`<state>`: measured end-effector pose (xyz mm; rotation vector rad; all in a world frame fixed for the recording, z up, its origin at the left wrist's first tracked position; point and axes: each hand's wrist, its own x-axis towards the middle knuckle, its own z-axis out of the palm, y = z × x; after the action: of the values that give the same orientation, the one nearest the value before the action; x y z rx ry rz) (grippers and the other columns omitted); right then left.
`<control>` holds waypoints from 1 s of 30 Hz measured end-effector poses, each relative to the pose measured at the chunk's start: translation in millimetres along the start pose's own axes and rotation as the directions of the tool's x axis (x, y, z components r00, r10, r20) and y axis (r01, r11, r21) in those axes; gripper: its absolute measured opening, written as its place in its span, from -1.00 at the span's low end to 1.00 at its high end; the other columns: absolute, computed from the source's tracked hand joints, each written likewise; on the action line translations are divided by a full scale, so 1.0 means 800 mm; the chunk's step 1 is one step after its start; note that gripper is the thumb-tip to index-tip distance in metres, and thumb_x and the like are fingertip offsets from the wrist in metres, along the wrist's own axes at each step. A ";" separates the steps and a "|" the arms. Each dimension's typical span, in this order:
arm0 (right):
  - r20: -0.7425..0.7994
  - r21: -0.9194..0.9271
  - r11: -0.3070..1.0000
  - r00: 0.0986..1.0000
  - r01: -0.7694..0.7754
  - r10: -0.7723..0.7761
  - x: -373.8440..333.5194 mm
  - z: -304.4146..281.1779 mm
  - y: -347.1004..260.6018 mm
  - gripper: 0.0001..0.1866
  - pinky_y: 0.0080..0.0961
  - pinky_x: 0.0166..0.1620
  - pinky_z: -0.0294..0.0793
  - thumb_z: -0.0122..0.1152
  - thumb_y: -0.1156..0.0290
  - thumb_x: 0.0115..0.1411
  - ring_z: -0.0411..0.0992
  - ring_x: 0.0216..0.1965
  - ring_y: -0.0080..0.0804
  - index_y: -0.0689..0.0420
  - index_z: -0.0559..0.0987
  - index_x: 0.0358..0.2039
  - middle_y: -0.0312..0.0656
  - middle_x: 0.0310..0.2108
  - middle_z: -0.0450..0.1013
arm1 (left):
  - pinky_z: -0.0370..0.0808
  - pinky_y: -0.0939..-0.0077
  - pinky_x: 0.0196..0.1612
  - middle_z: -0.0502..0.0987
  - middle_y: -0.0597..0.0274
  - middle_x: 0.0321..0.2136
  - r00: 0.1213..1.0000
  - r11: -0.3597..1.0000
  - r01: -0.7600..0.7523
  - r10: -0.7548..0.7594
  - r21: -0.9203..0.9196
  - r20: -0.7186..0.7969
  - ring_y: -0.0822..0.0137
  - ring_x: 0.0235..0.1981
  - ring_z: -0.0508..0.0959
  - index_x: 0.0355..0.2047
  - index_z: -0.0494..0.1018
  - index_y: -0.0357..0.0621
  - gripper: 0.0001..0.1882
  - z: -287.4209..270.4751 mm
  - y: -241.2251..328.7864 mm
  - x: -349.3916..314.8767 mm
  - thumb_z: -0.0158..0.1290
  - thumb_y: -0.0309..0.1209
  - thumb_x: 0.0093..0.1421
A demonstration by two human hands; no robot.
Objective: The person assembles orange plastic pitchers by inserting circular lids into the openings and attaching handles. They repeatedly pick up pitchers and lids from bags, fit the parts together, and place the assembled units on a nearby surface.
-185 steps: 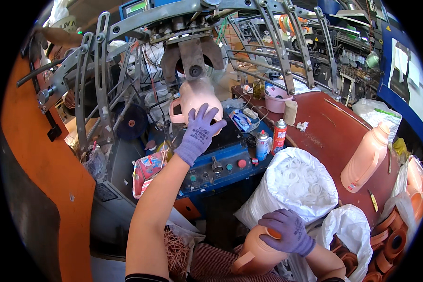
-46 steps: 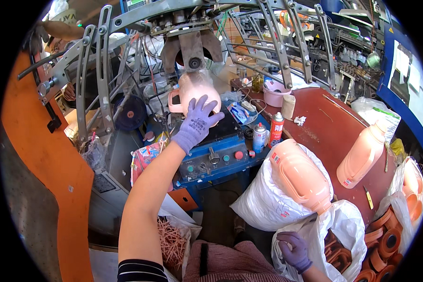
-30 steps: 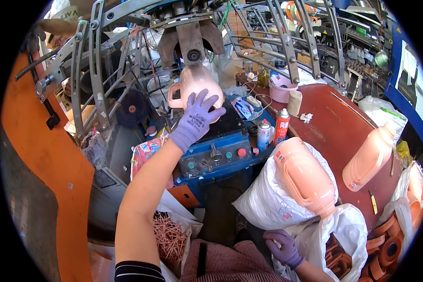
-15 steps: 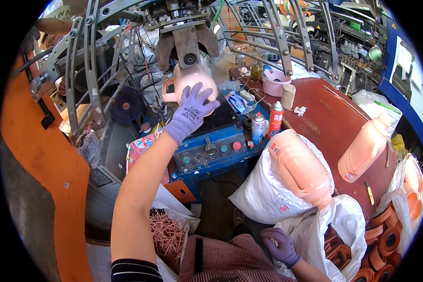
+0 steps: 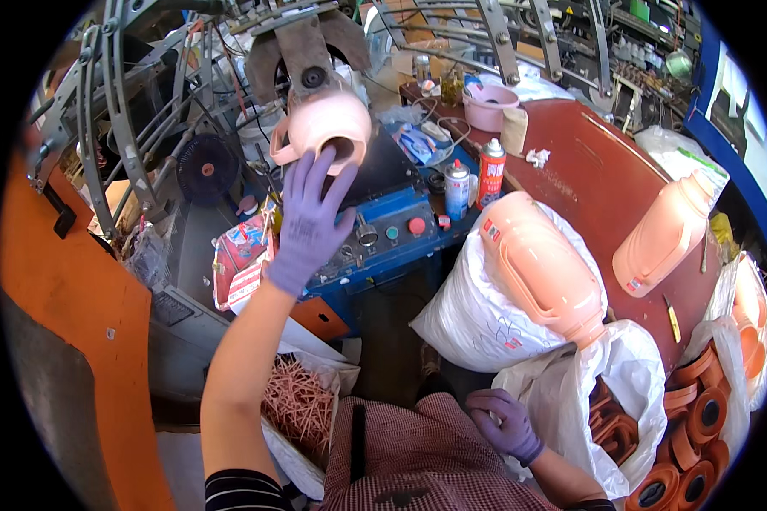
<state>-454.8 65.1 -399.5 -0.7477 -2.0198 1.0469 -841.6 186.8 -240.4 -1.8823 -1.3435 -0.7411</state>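
My left hand, in a purple glove, reaches forward with its fingers spread. Its fingertips are at the open mouth of a pink plastic jug body, whose handle points left. The jug body sits under the metal head of a machine, with its dark opening turned toward me. Whether the fingertips touch the rim is hard to tell. Low by my waist, my right hand, also gloved in purple, has its fingers curled in. What lies inside them, if anything, is hidden. Another pink jug body lies on a stuffed white sack.
A blue control box with knobs and buttons fronts the machine. Two spray cans stand beside it. On the reddish table are a pink jug body, a pink bucket and a yellow cutter. Bags of orange-brown parts stand at right.
My left hand has drawn back from the jug body's side to below its mouth. The jug's opening now shows toward me. My view has shifted slightly; my right hand stays near my waist.
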 end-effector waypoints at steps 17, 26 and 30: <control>-0.439 -0.724 0.616 0.896 -0.311 -0.064 0.047 -0.169 0.074 -0.03 -0.04 0.25 0.19 0.47 0.36 -0.14 0.17 0.23 0.17 0.11 0.19 0.30 0.16 0.23 0.16 | 0.36 0.14 0.17 0.34 -0.20 0.10 0.545 0.503 0.812 -0.476 -0.294 0.690 -0.14 0.13 0.37 0.20 0.26 -0.25 -0.33 -0.073 0.261 -0.360 0.23 -0.34 0.10; -0.403 -0.681 0.637 0.911 -0.362 0.086 0.046 -0.176 0.095 0.13 -0.07 0.25 0.24 0.51 0.44 -0.23 0.19 0.22 0.17 0.04 0.08 0.36 0.15 0.25 0.14 | 0.40 0.20 0.15 0.39 -0.14 0.07 0.663 0.524 0.727 -0.367 -0.443 0.653 -0.09 0.10 0.42 0.17 0.30 -0.26 -0.39 -0.073 0.268 -0.329 0.21 -0.39 0.12; -0.384 -0.700 0.635 0.922 -0.326 0.050 0.038 -0.185 0.104 0.07 -0.07 0.24 0.24 0.47 0.49 -0.20 0.21 0.21 0.17 0.07 0.11 0.34 0.14 0.27 0.13 | 0.41 0.21 0.15 0.39 -0.12 0.07 0.656 0.483 0.739 -0.354 -0.470 0.667 -0.05 0.11 0.42 0.16 0.31 -0.24 -0.41 -0.077 0.277 -0.320 0.21 -0.40 0.12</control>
<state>-338.4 193.0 -400.7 -1.4933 -2.0646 0.0720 -710.2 -53.1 -449.4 -2.3190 -2.3630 -1.3563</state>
